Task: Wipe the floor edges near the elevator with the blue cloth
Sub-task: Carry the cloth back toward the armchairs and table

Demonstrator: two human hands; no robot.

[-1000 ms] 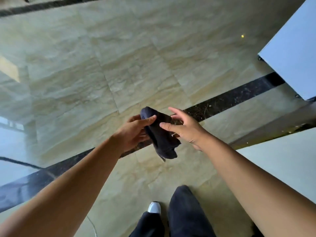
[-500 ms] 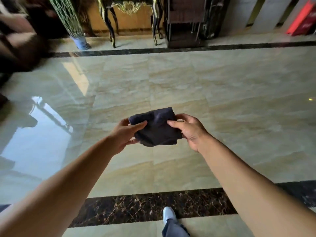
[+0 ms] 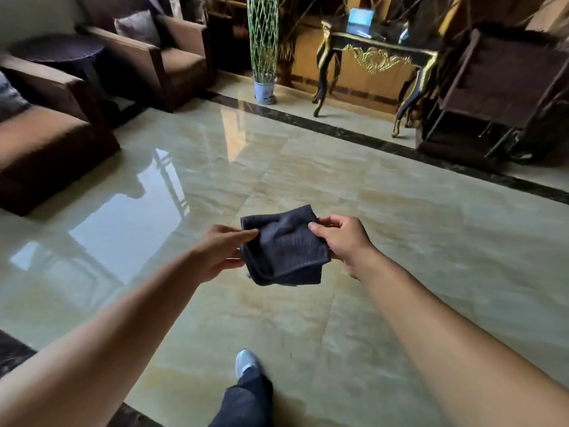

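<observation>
A dark blue cloth (image 3: 284,246), folded into a rough square, hangs in the air in front of me at mid-frame. My left hand (image 3: 217,252) pinches its left edge with thumb and fingers. My right hand (image 3: 341,238) grips its right edge. Both arms reach forward over the glossy beige marble floor (image 3: 400,241). A dark marble border strip (image 3: 354,138) runs across the floor far ahead; another dark strip (image 3: 15,355) shows at the lower left corner. No elevator is in view.
Brown armchairs (image 3: 46,134) stand at the left. A tall green plant in a pale pot (image 3: 264,90) and a black-and-gold console table (image 3: 375,57) stand at the back. Dark stacked furniture (image 3: 498,97) fills the back right. My shoe (image 3: 246,363) steps forward.
The view has swung up from the floor near a white panel to the room ahead. The cloth went from hanging loosely to being held flat between both hands.
</observation>
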